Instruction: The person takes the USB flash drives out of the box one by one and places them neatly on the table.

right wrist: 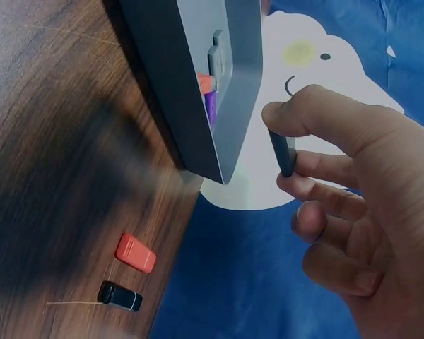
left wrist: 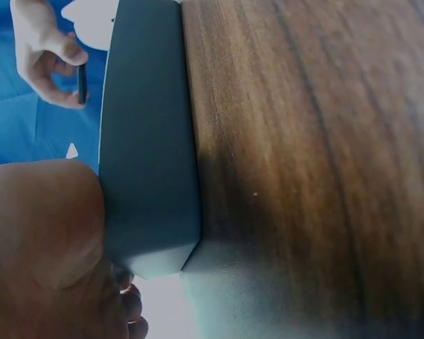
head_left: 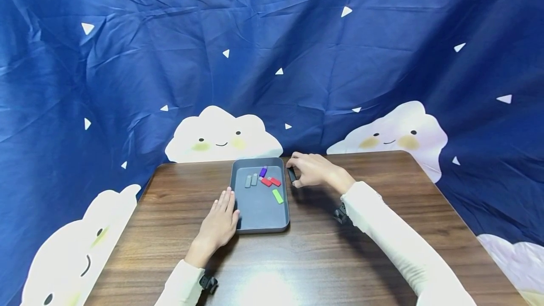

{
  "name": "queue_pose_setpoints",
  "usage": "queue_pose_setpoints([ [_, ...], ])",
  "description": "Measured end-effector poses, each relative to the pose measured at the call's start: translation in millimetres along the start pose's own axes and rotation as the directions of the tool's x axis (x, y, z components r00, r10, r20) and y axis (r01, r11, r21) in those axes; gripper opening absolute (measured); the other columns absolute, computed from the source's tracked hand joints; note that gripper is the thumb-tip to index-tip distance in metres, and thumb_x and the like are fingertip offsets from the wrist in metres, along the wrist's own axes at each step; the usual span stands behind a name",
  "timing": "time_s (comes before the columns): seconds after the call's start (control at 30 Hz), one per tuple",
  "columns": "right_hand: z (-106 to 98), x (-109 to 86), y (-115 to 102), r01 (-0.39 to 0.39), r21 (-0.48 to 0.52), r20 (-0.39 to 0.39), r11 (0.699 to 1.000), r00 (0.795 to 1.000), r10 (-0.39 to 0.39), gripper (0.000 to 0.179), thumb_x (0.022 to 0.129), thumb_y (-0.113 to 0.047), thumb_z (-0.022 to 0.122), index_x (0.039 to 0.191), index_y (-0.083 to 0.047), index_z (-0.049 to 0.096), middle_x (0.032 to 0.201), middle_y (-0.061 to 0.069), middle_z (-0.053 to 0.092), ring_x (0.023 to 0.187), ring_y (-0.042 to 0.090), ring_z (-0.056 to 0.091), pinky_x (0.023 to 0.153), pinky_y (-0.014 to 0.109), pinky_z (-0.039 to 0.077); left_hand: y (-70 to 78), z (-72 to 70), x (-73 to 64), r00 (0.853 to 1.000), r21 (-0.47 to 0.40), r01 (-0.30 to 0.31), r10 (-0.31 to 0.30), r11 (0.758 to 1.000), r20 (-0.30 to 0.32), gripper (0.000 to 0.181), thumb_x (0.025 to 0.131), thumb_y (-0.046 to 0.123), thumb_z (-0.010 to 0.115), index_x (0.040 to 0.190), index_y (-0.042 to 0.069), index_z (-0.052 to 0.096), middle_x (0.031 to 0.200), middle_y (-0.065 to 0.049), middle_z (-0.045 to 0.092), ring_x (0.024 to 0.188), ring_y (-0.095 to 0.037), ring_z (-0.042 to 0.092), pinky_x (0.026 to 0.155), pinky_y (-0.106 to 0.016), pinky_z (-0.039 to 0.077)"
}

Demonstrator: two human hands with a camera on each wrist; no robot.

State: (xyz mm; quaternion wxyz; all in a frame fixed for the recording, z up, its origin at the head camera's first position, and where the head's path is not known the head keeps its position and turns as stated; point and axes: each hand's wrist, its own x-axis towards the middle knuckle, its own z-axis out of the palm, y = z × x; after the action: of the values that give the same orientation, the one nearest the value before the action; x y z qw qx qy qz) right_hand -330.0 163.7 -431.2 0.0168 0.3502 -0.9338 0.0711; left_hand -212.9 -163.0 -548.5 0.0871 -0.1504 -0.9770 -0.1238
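Observation:
A grey rectangular tray [head_left: 259, 214] lies on the table with several USB flash drives in it: two grey [head_left: 248, 181], one purple [head_left: 263, 171], two red [head_left: 275, 182] and a green one [head_left: 277, 196]. Along the tray's left wall rests my left hand [head_left: 218, 221], fingers extended. My right hand [head_left: 314, 170] pinches a dark flash drive [right wrist: 283, 152] between thumb and fingertips, just beyond the tray's right wall. On the table in the right wrist view lie a red flash drive [right wrist: 136, 253] and a black one [right wrist: 120, 296]; in the head view I cannot make them out.
The brown wooden table [head_left: 365, 259] carries the tray near its far edge. Behind the table hangs a blue curtain [head_left: 306, 51] with white clouds and triangles.

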Motion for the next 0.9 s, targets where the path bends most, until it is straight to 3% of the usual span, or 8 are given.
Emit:
queue_pose_setpoints([
  [0.2,-2,-5.1,5,-0.016,-0.005,-0.004,1.000,1.000,0.016,0.056,0.081,-0.036,0.085,0.131,-0.014,0.072,0.118,0.004,0.067,0.087,0.021,0.064,0.080,0.045,0.058,7.9,-11.7,-1.8,1.000,-0.018,0.015,-0.015,1.000,0.028,0.061,0.112,0.022,0.048,0.160,-0.013,0.035,0.172,-0.029,0.030,0.160,-0.045,0.032,0.129,-0.060,0.031],
  [0.57,-5,-12.0,13,-0.022,0.002,-0.022,1.000,0.999,0.023,0.054,0.080,-0.034,0.085,0.129,-0.013,0.072,0.108,0.003,0.065,0.078,0.017,0.060,0.069,0.040,0.054,9.0,-14.1,-0.5,0.999,-0.020,0.022,-0.021,1.000,0.049,0.061,0.112,0.022,0.047,0.160,-0.013,0.034,0.172,-0.028,0.028,0.160,-0.045,0.031,0.130,-0.060,0.029],
  [0.9,-6,-16.2,22,-0.030,0.015,-0.029,0.999,0.999,0.031,0.056,0.079,-0.033,0.085,0.129,-0.013,0.072,0.119,0.006,0.067,0.084,0.020,0.063,0.076,0.047,0.058,4.4,-9.6,-1.6,1.000,-0.069,-0.008,0.009,0.998,0.008,0.061,0.111,0.021,0.045,0.159,-0.014,0.033,0.171,-0.031,0.029,0.158,-0.048,0.032,0.128,-0.063,0.030],
])
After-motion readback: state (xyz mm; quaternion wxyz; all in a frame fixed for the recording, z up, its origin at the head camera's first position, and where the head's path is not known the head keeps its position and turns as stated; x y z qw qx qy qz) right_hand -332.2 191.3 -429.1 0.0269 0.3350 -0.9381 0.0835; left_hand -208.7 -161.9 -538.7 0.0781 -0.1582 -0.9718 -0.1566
